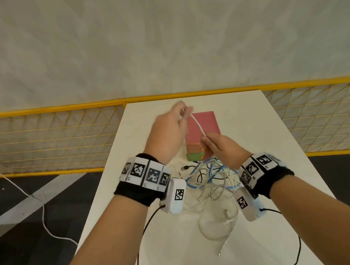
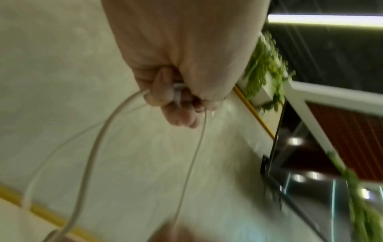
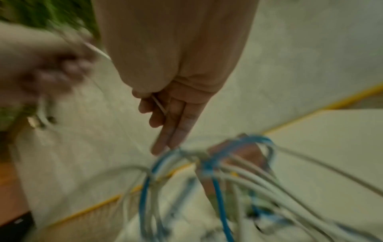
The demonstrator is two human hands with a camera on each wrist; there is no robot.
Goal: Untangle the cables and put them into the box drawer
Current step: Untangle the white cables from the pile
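A loose white cord (image 1: 17, 189) trails over the dark floor at far left, in front of the yellow mesh fence (image 1: 46, 140). The white table (image 1: 269, 143) carries a tangle of blue, white and black cables (image 1: 210, 178), with the pink box drawer (image 1: 203, 129) just behind it, partly hidden by both hands. The left hand (image 1: 167, 133) is raised above the table, fingers clenched around a white cable (image 1: 198, 125). That cable runs taut down to the right hand (image 1: 221, 146), which pinches it between thumb and forefinger, its other fingers extended toward the tangle.
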